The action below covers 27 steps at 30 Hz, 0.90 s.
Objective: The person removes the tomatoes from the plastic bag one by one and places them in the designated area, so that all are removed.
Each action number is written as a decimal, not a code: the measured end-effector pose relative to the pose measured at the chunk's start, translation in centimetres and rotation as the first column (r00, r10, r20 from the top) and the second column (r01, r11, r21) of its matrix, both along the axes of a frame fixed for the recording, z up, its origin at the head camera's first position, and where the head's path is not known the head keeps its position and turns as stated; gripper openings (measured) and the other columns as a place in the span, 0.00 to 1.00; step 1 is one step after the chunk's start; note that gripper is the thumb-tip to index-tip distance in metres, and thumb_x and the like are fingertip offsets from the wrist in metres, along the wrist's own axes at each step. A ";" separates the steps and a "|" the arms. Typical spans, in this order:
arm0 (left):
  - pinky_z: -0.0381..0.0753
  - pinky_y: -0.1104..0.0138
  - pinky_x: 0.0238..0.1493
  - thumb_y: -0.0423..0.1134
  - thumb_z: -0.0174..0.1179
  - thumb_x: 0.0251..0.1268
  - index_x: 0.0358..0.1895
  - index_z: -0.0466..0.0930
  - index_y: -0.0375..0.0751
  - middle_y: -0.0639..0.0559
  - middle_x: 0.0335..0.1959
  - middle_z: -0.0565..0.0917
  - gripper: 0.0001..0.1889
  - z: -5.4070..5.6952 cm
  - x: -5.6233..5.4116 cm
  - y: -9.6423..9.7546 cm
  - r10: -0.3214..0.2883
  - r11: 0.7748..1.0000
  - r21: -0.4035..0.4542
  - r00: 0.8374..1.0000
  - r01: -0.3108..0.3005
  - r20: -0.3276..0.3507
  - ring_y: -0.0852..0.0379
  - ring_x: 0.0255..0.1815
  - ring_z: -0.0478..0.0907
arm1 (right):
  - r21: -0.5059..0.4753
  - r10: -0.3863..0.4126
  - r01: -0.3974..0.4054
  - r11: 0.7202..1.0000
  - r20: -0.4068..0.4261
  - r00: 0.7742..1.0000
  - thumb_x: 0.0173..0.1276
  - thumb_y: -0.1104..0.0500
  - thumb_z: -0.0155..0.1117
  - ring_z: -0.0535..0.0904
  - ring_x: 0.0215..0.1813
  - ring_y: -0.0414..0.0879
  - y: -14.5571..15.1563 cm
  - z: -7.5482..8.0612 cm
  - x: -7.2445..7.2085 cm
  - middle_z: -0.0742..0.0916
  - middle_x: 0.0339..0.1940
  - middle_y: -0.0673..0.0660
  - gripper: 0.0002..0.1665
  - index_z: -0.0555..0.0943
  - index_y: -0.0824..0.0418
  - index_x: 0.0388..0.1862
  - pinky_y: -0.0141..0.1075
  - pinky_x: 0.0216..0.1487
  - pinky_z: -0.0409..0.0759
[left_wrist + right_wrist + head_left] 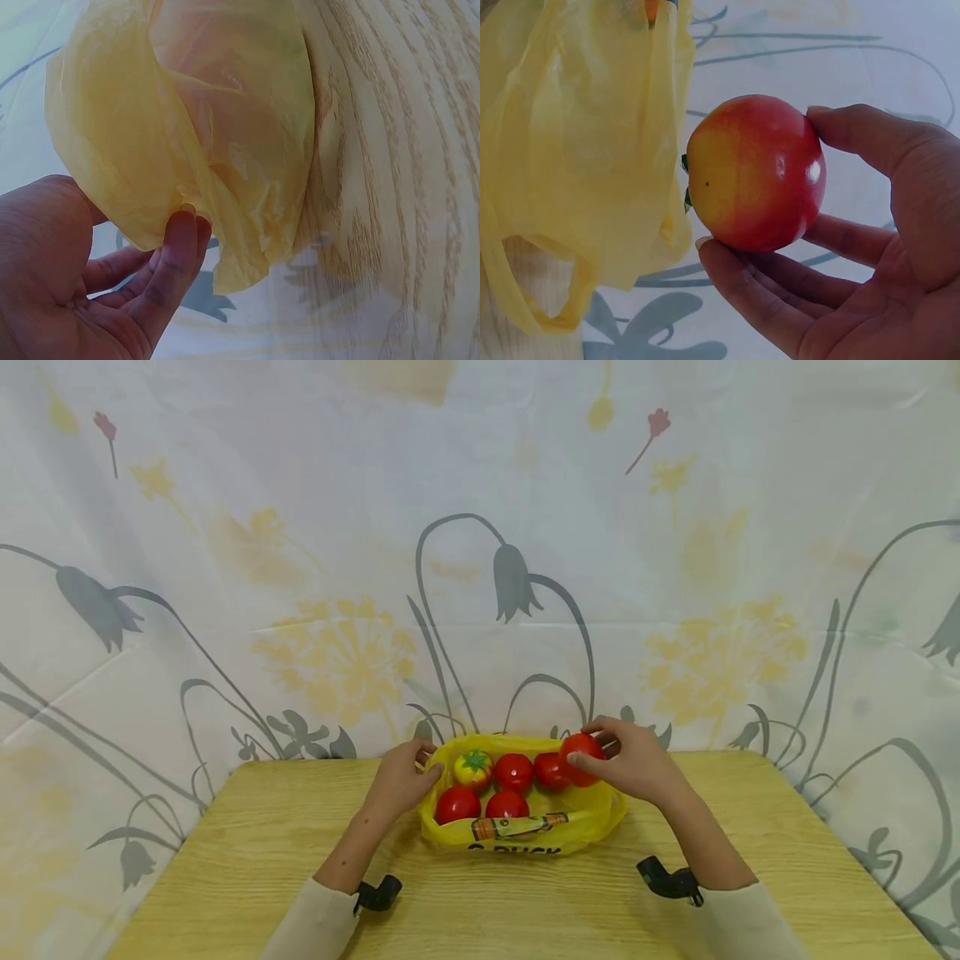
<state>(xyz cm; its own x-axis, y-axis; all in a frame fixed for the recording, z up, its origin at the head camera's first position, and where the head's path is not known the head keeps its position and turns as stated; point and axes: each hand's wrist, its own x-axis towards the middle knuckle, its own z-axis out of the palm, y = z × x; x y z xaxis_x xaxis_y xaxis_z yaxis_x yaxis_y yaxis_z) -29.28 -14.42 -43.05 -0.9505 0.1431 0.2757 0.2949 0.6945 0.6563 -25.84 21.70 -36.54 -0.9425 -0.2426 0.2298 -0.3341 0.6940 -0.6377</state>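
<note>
A yellow plastic bag (592, 833) lies open on the table, with several red tomatoes inside. One tomato (473, 769) among them shows a yellow top with a green calyx. At the bag's left end, my left hand (400, 782) pinches the rim; the left wrist view shows the thin film (225, 142) between thumb and fingers. My right hand (636, 766) holds a red and yellow tomato (757, 172) above the bag's right end. Thumb and fingertips grip it from opposite sides, and its green calyx faces the bag.
The wooden table (517, 910) extends around the bag and towards me. Behind it hangs a white cloth (480, 677) printed with grey and yellow flowers. A loop handle (577, 289) of the bag droops at its right end. Black mounts (667, 881) sit on both wrists.
</note>
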 end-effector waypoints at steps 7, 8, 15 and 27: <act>0.87 0.56 0.42 0.37 0.69 0.71 0.56 0.84 0.33 0.42 0.45 0.86 0.16 0.1 0.2 -0.1 0.008 1.000 0.004 1.000 -0.008 0.009 0.48 0.40 0.85 | 0.003 -0.029 0.029 1.000 -0.012 1.000 0.71 0.43 0.74 0.87 0.50 0.57 0.8 0.0 0.0 0.88 0.54 0.65 0.33 0.82 0.64 0.64 0.48 0.48 0.88; 0.87 0.56 0.42 0.37 0.69 0.71 0.56 0.84 0.33 0.42 0.45 0.86 0.16 0.1 0.2 -0.1 0.009 1.000 0.004 1.000 -0.009 0.010 0.48 0.40 0.85 | -0.003 -0.032 0.032 0.999 -0.011 0.999 0.71 0.44 0.75 0.87 0.50 0.57 0.8 0.0 0.0 0.88 0.54 0.65 0.33 0.82 0.65 0.64 0.47 0.47 0.89; 0.87 0.56 0.41 0.37 0.69 0.71 0.56 0.84 0.34 0.42 0.44 0.86 0.16 0.0 0.1 -0.1 0.006 1.000 0.009 1.000 -0.006 0.005 0.49 0.39 0.85 | -0.028 -0.058 0.059 0.998 0.005 0.998 0.72 0.45 0.74 0.87 0.50 0.57 1.7 0.2 -0.2 0.88 0.54 0.66 0.32 0.82 0.65 0.65 0.47 0.46 0.89; 0.87 0.57 0.39 0.37 0.69 0.71 0.56 0.84 0.34 0.41 0.45 0.86 0.16 0.2 0.2 -0.1 0.001 1.000 0.016 1.000 -0.001 0.012 0.48 0.38 0.85 | -0.048 -0.088 0.089 0.995 0.029 0.996 0.73 0.42 0.73 0.86 0.53 0.60 3.0 -0.3 -1.0 0.87 0.57 0.67 0.35 0.80 0.65 0.67 0.48 0.47 0.89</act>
